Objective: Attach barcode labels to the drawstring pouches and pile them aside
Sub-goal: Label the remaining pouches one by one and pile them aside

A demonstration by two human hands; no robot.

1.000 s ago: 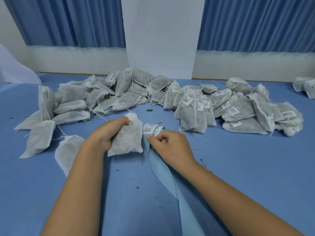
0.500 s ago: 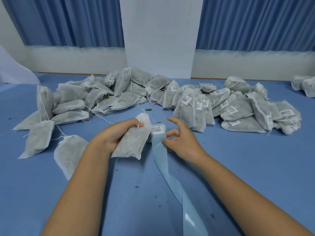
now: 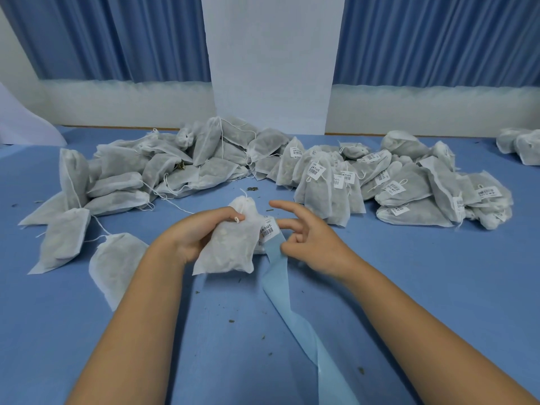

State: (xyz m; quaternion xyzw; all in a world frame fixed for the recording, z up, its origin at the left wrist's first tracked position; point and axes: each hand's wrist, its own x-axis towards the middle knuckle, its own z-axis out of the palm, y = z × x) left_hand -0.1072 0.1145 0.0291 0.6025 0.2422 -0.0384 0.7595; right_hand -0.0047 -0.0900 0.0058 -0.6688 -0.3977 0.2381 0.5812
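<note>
Nearest: pale blue backing strip (image 3: 295,317) trails over the table (image 3: 438,287) toward the body, twisted once. Its top end carries the next label (image 3: 269,229), right against the pouch (image 3: 230,247).

Left hand (image 3: 198,232) grips the pouch just under the tied neck, thumb across the front, and holds it tilted with the flat face up. My read: that gives the sticker a firm face to land on.

Right hand (image 3: 309,238): index and middle fingers spread straight above the label, lower fingers curled at the strip edge. Can't tell if they actually pinch the strip; the contact is hidden.

The pouch is thin white mesh with lumpy pale fill showing through. Dark crumbs (image 3: 230,320) lie on the table, likely spilled fill.

Further back, the unlabelled pile (image 3: 163,173) sits left and the labelled pile (image 3: 409,188) right, so input and output don't mix. Both hold grey-green fill. Blue curtains (image 3: 117,39) are behind.
</note>
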